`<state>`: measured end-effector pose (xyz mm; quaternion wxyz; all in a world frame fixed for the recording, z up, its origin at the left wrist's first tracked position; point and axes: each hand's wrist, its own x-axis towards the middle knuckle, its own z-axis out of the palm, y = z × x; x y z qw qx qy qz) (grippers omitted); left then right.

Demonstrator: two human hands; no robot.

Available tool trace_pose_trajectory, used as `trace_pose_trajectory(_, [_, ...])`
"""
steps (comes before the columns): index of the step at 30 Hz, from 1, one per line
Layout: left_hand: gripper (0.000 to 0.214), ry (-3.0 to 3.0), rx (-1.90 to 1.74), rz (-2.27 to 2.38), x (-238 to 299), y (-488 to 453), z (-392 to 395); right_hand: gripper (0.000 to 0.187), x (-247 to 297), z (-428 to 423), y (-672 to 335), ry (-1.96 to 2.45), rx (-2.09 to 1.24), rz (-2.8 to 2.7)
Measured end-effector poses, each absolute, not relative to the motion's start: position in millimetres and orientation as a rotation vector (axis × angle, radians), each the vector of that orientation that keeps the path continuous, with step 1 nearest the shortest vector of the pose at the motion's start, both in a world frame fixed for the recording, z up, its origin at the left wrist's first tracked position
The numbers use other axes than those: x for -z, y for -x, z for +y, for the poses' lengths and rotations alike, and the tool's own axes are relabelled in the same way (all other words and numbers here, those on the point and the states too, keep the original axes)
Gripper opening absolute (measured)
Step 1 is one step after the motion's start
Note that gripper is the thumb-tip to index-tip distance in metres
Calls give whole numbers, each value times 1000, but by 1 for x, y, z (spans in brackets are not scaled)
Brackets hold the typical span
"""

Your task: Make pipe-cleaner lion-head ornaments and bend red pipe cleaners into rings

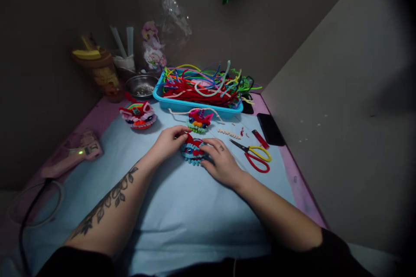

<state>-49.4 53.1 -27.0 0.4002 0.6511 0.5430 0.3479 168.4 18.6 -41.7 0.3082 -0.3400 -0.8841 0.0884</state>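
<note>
Between my hands, on the blue cloth (182, 207), is a small red and blue lion-dance head (193, 152) made of pipe cleaners. My left hand (170, 140) pinches its upper left side, thumb and finger at a red ear. From the right, my right hand (222, 162) grips it with the fingers curled along its side and the thumb low. Just behind stands another pipe-cleaner lion head (199, 120), red with a green fringe. Farther left sits a third lion head (139, 115) in red, pink and orange.
A blue basket (201, 107) full of coloured pipe cleaners stands at the back. To the right lie scissors (251, 153), a red lighter (260, 139) and a black phone (271, 129). A pink glue gun (78, 153) and a metal bowl (142, 85) are on the left.
</note>
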Motion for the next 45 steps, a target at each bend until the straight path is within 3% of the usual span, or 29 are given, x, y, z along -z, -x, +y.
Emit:
trace_pose_trajectory(12, [36,-1624,-879,1355,26,48,54,41,54,20,-175,819,-305,-2319])
trace_pose_trajectory(20, [34,-1639,-794,1343,20,51,54,73,52,18,-174,861,-431,-2199])
trace_pose_trajectory(29, [33,-1691,-788,1343,23,53,55,35,53,19,-167,787,-361,-2203])
trace_pose_trajectory(45, [24,-1711,-767,1332,17,55,54,46,61,20,-156,920,-370,-2116])
